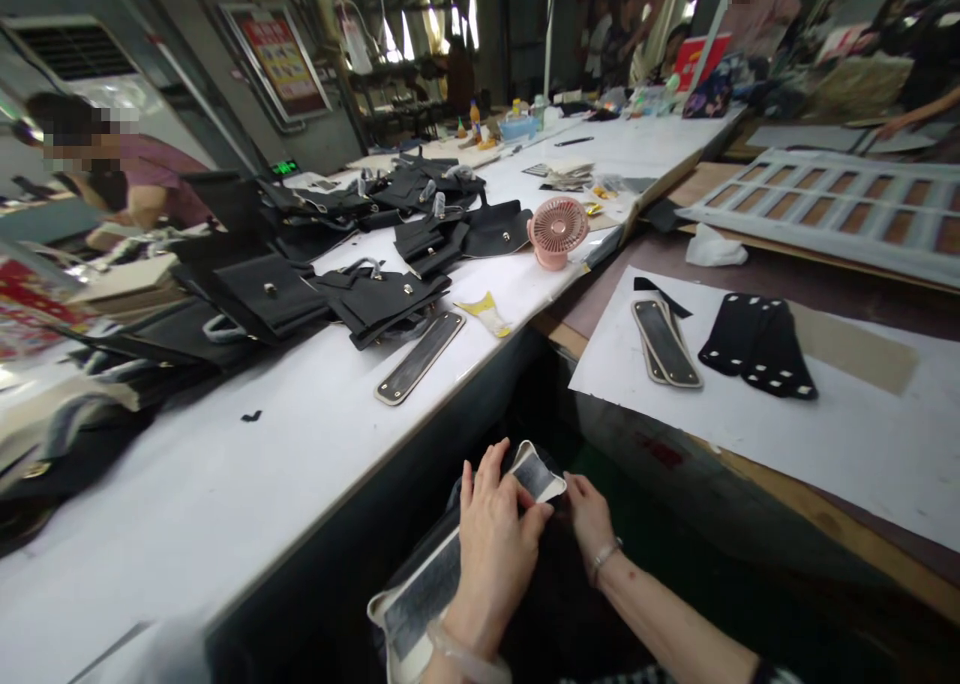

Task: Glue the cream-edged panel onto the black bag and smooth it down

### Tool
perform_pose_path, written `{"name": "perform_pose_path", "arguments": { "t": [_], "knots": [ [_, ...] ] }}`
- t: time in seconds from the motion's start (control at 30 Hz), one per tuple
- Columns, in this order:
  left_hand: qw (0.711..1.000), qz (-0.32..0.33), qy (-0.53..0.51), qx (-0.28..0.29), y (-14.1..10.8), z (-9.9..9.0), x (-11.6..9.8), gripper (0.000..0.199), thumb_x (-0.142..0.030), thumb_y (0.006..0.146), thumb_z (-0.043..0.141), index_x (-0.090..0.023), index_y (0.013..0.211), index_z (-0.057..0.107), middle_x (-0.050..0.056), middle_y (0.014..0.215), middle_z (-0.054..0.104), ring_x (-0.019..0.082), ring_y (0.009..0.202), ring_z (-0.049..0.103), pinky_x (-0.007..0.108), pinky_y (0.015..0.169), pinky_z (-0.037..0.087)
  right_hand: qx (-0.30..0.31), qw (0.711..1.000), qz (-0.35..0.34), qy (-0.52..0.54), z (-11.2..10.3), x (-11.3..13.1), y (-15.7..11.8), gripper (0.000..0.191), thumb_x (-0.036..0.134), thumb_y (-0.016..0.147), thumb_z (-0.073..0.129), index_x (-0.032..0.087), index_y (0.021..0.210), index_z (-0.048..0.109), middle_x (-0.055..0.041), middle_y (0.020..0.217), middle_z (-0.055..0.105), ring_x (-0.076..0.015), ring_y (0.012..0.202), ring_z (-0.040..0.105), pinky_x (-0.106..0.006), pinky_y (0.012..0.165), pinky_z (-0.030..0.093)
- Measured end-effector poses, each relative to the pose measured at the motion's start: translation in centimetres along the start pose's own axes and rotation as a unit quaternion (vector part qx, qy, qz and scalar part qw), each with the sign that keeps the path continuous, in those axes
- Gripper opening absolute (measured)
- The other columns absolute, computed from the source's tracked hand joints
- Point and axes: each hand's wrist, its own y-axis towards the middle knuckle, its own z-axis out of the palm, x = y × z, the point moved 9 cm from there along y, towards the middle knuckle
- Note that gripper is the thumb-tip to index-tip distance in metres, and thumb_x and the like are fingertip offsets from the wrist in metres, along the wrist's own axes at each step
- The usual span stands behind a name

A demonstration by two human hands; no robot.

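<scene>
A long dark panel with a cream edge [431, 599] lies slantwise over my lap, its far corners slightly raised. My left hand [491, 534] lies across its middle and hides part of it, thumb and fingers gripping near the far end. At the far right corner, the fingertips of my right hand [589, 514] pinch the cream edge. On the white table in front rests a similar dark strip with metal studs [420, 359]. Two overlapping studded strips [666, 342] lie on the right-hand bench, beside black pieces with white squares [757, 346].
Several black handbags [382, 299] crowd the left table [300, 474], near a pink fan [557, 232] and a yellow-and-white scrap [486, 314]. To the right are white paper [862, 444], a grey slatted frame [832, 204] and crumpled white material [716, 246]. A co-worker [150, 179] bends at the far left.
</scene>
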Motion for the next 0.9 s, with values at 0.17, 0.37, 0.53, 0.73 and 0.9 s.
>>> {"name": "perform_pose_path", "arguments": {
  "t": [0.17,0.37,0.53,0.73,0.9],
  "knots": [
    [0.997,0.013,0.038,-0.070,-1.0,-1.1,-0.3,0.009,-0.023,0.082,0.065,-0.019,0.079,0.057,0.015,0.148,0.047,0.028,0.143,0.036,0.060,0.120,0.017,0.044,0.949,-0.298,-0.092,-2.8,7.0,-6.1,0.024,0.022,0.095,0.053,0.023,0.114,0.068,-0.0067,0.119,0.064,-0.0232,0.114,0.058,-0.039,0.103,0.048],
    [0.993,0.017,0.039,-0.106,-2.3,-1.4,0.1,0.007,-0.016,0.084,0.056,-0.020,0.079,0.059,0.012,0.143,0.053,0.029,0.141,0.039,0.063,0.118,0.019,0.094,0.769,-0.561,-0.291,0.9,10.3,-12.0,0.054,0.000,0.093,0.040,0.017,0.144,0.046,-0.0107,0.140,0.052,-0.0253,0.135,0.045,-0.046,0.108,0.047],
    [0.992,0.003,0.037,-0.122,-3.6,-2.1,0.0,0.014,-0.014,0.085,0.052,-0.021,0.079,0.063,0.009,0.139,0.056,0.027,0.138,0.042,0.059,0.120,0.015,0.069,0.717,-0.593,-0.361,1.8,8.9,-12.5,0.058,0.001,0.091,0.042,0.012,0.148,0.040,-0.0130,0.145,0.049,-0.0286,0.137,0.042,-0.052,0.109,0.044],
    [0.992,-0.013,0.014,-0.121,-5.1,-2.1,0.7,0.017,-0.018,0.090,0.051,-0.024,0.081,0.064,0.001,0.093,0.066,0.022,0.097,0.060,0.051,0.110,0.029,0.062,0.712,-0.583,-0.386,2.3,8.3,-12.7,0.058,0.003,0.092,0.043,0.011,0.150,0.037,-0.0134,0.146,0.048,-0.0282,0.138,0.040,-0.049,0.113,0.037],
    [0.991,-0.019,0.011,-0.131,-6.3,-1.3,1.9,0.017,-0.019,0.094,0.048,-0.024,0.085,0.062,-0.001,0.082,0.063,0.022,0.084,0.056,0.044,0.087,0.035,0.056,0.711,-0.588,-0.382,2.7,8.3,-12.9,0.057,0.003,0.092,0.043,0.008,0.148,0.038,-0.0147,0.145,0.048,-0.0299,0.138,0.040,-0.049,0.112,0.036]
  ]
}}
